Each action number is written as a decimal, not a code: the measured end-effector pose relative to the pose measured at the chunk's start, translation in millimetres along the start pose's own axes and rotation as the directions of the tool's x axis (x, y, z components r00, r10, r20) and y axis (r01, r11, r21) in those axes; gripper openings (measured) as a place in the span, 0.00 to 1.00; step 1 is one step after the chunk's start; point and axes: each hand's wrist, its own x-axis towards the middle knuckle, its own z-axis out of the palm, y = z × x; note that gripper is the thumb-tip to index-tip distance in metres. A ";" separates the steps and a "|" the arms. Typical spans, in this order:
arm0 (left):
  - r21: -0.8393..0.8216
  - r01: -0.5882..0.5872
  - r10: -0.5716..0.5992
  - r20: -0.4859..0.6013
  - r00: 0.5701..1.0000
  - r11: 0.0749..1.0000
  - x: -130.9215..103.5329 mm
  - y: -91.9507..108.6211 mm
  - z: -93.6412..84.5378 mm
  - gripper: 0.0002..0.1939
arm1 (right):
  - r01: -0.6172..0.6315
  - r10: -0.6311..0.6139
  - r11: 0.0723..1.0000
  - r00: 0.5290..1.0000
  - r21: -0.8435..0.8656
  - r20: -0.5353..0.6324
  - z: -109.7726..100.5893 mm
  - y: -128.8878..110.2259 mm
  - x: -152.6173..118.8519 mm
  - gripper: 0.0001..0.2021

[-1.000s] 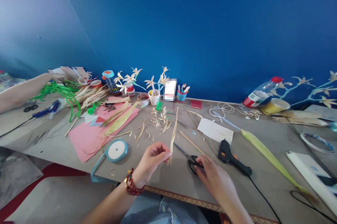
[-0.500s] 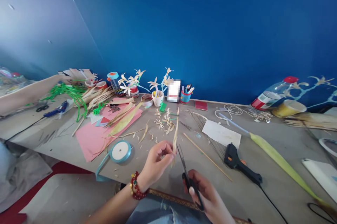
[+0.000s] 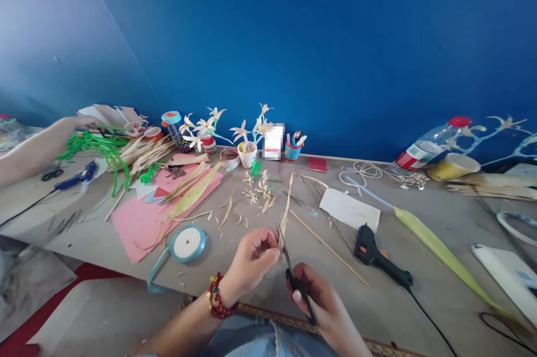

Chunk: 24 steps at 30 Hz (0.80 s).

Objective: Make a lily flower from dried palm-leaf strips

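Observation:
My left hand (image 3: 254,256), with a red bead bracelet at the wrist, pinches a narrow strip of dry husk (image 3: 287,206) that points up and away over the table. In my right hand (image 3: 323,298) is a pair of black-handled scissors (image 3: 302,295). Their blades lie against the strip just above my left fingertips; whether they cut into it I cannot tell. Small pale husk flowers (image 3: 262,192) lie beyond my left hand, among loose curled scraps (image 3: 226,210). To the left of that hand sits a roll of light-blue ribbon (image 3: 188,243).
A black glue gun (image 3: 380,259) with its cord and a thin wooden stick (image 3: 331,248) lie at right, near white paper (image 3: 350,210). Pink sheets (image 3: 138,225) and green stems (image 3: 98,150) are at left, where another person's arm (image 3: 37,147) reaches in. Flowers stand in a cup (image 3: 247,154).
My right hand has brought the scissors up and left, from beside the husk strip to against it. The strip's far end has swung right. The view has shifted slightly.

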 end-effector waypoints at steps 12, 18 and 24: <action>-0.069 -0.009 0.010 0.015 1.000 0.998 2.6 -0.8 0.2 0.10 | -0.057 0.055 0.996 0.998 -0.067 -0.027 0.9 -5.0 -0.9 0.22; -0.079 0.001 0.000 0.022 1.000 0.997 2.0 -2.5 -0.5 0.11 | -0.075 0.072 0.992 0.997 -0.104 -0.041 1.0 -11.9 -1.0 0.24; -0.114 0.005 -0.001 0.038 0.999 0.993 2.8 -4.1 -1.5 0.12 | -0.088 0.086 0.993 0.996 -0.074 -0.030 2.5 -14.4 0.5 0.27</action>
